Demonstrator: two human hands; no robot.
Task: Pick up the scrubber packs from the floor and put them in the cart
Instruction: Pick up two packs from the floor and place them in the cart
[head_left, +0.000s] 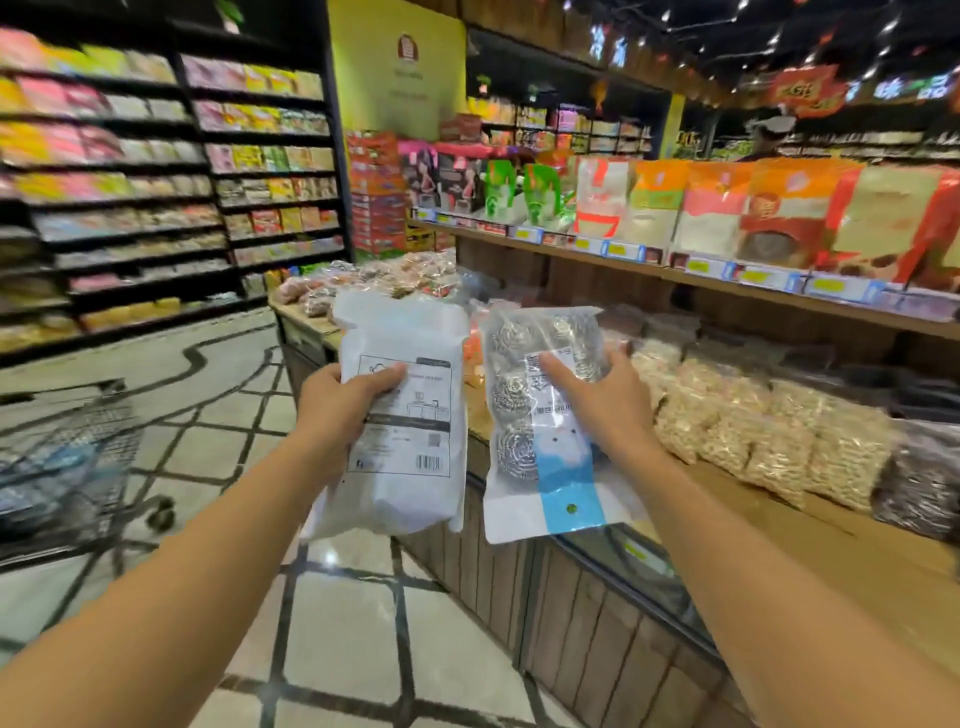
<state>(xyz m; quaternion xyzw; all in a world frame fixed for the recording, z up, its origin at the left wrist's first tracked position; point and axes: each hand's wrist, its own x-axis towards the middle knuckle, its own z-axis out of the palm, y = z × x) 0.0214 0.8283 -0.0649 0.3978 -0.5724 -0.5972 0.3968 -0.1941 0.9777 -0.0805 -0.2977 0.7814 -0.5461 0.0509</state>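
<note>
I hold two scrubber packs up in front of me at chest height. My left hand (340, 402) grips a white pack (410, 457) with its printed back and barcode facing me. My right hand (602, 400) grips a clear pack (540, 431) showing three steel-wool scrubbers and a blue strip. The two packs hang side by side, nearly touching, above the floor and the edge of a display counter. The wire shopping cart (67, 457) stands low at the far left, blurred, well apart from both hands.
A wooden display counter (623, 639) with bagged snacks (769, 436) runs along the right. Tall stocked shelves (130, 197) line the left side of the aisle. Tiled floor (353, 634) lies between the cart and the counter. A person in a cap stands far back right (769, 136).
</note>
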